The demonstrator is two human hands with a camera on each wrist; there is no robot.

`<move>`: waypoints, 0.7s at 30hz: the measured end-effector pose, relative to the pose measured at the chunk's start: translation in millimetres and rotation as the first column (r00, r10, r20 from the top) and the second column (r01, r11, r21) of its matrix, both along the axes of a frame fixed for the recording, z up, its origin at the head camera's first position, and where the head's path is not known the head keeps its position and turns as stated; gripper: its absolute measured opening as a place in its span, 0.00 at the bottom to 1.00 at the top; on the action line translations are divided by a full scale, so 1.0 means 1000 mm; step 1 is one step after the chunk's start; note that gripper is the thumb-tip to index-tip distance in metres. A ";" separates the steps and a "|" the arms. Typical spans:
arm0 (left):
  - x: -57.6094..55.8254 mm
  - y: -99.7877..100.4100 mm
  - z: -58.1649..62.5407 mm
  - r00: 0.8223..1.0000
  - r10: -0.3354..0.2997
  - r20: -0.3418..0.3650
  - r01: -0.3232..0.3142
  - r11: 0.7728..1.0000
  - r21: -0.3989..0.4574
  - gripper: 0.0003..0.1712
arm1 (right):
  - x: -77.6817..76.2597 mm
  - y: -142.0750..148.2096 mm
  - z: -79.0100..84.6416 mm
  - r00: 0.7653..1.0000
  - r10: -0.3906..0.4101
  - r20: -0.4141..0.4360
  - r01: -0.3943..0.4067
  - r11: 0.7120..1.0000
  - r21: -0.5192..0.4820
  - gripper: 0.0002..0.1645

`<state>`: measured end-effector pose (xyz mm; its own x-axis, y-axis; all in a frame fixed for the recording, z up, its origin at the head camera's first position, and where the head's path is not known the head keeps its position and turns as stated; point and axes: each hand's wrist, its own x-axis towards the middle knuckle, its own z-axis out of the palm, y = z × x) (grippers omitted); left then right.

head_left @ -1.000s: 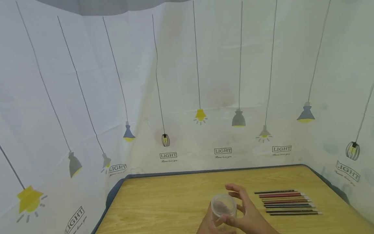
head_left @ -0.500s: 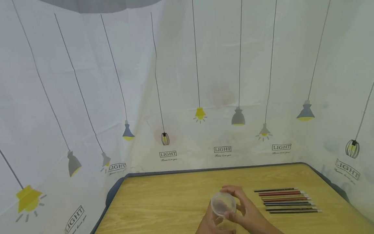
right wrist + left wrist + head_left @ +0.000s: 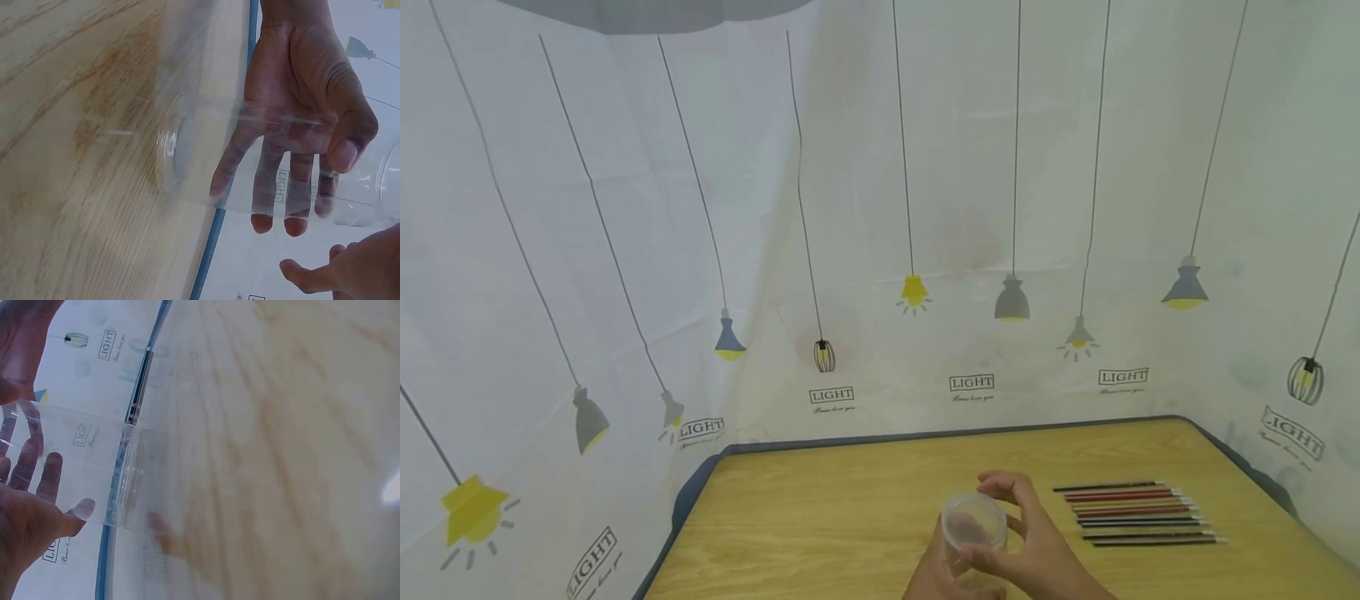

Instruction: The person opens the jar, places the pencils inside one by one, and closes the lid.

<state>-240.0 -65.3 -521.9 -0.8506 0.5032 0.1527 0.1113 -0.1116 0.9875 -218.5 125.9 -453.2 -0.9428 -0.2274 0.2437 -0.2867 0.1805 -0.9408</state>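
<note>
A clear plastic jar [image 3: 231, 156] with a translucent round lid [image 3: 973, 521] stands at the front of the table in the head view. My left hand [image 3: 31, 519] holds the jar's body, its fingers and thumb spread round the see-through wall. On the lid's right side my right hand [image 3: 1037, 542] is curved round the edge. Its thumb lies at the near rim, while the index fingertip stands a little off the far rim. In the right wrist view, my left hand [image 3: 300, 94] shows through the jar, and my right hand [image 3: 356, 269] appears at the lower right.
To the right of the hands, several pencils [image 3: 1138, 517] lie side by side on the wood-grain table [image 3: 805, 508]. A white curtain [image 3: 865, 208] printed with hanging lamps rises behind the table and along both sides.
My right index finger closes onto the lid half a second ago, then lifts back off the far rim. The right thumb shifts left along the near rim. The left hand keeps its hold.
</note>
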 end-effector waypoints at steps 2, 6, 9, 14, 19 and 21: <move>0.001 0.000 0.001 1.000 0.007 0.020 -0.007 1.000 0.004 0.58 | -0.001 -0.001 0.000 1.000 -0.003 0.000 0.003 1.000 -0.005 0.40; 0.001 0.000 0.001 1.000 0.012 0.022 -0.012 1.000 0.007 0.61 | -0.002 0.001 0.001 0.999 0.038 -0.020 -0.038 0.999 -0.021 0.37; 0.000 0.000 0.001 1.000 0.004 0.026 -0.004 1.000 0.021 0.63 | -0.005 0.003 0.002 0.992 0.102 -0.069 -0.104 0.994 -0.031 0.36; -0.002 0.001 0.000 1.000 -0.003 0.004 0.003 1.000 0.018 0.63 | -0.011 0.008 0.002 0.967 0.193 -0.164 -0.203 0.978 -0.049 0.33; -0.004 0.000 0.000 1.000 -0.001 -0.028 0.000 1.000 -0.011 0.63 | -0.016 0.011 0.002 0.945 0.241 -0.222 -0.260 0.963 -0.065 0.33; -0.004 0.000 -0.001 0.999 0.000 -0.034 -0.001 1.000 -0.012 0.63 | -0.017 0.012 0.003 0.938 0.241 -0.248 -0.265 0.962 -0.068 0.34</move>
<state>-244.4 -65.7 -522.4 -0.8453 0.5047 0.1754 0.1448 -0.0996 0.9844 -235.4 137.8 -450.7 -0.7700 -0.4148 0.4847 -0.5260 -0.0173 -0.8503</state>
